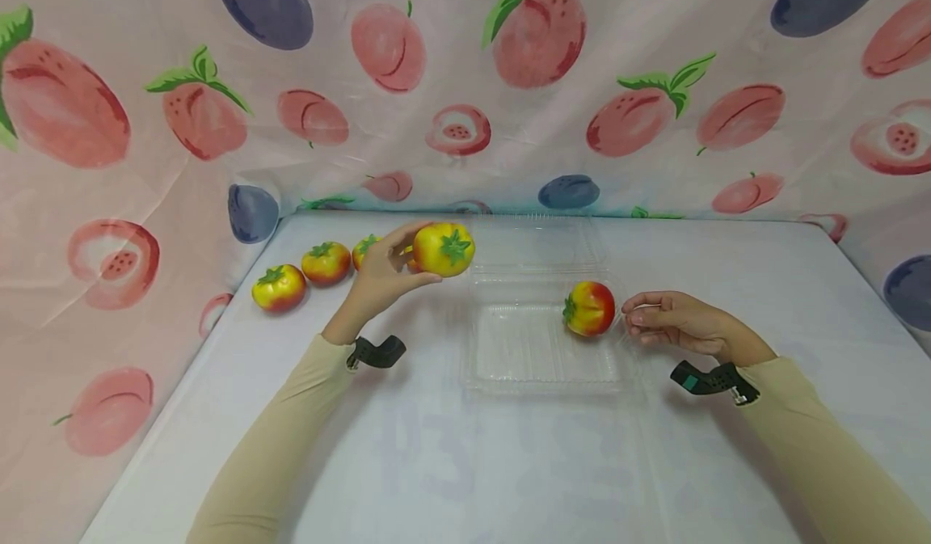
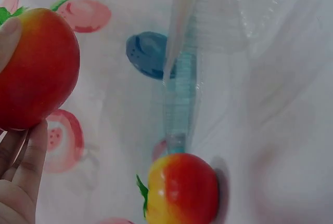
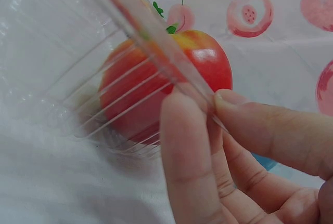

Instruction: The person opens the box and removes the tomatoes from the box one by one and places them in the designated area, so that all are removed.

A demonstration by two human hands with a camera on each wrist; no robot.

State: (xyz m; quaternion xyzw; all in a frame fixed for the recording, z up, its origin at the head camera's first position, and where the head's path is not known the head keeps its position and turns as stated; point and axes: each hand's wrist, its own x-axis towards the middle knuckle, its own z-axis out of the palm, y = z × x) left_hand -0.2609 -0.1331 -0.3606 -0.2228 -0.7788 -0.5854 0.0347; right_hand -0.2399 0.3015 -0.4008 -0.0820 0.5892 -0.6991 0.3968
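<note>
My left hand [image 1: 385, 269] holds a red-and-yellow tomato [image 1: 445, 250] with a green star-shaped calyx, raised near the left edge of a clear plastic clamshell box [image 1: 509, 342]. In the left wrist view, the thumb and fingers grip that tomato [image 2: 44, 70] from opposite sides. The box lies with its lid [image 1: 538, 241] folded back. A second tomato [image 1: 591, 309] sits inside, by the right wall. My right hand [image 1: 680, 324] is at that wall; in the right wrist view its thumb and forefinger pinch the box rim [image 3: 195, 86], with the tomato [image 3: 208, 60] just behind.
Several more tomatoes [image 1: 280, 288] stand in a row at the back left of the white table [image 1: 451, 463], some partly hidden by the left hand. A fruit-print cloth [image 1: 524, 124] hangs behind the table and along its sides.
</note>
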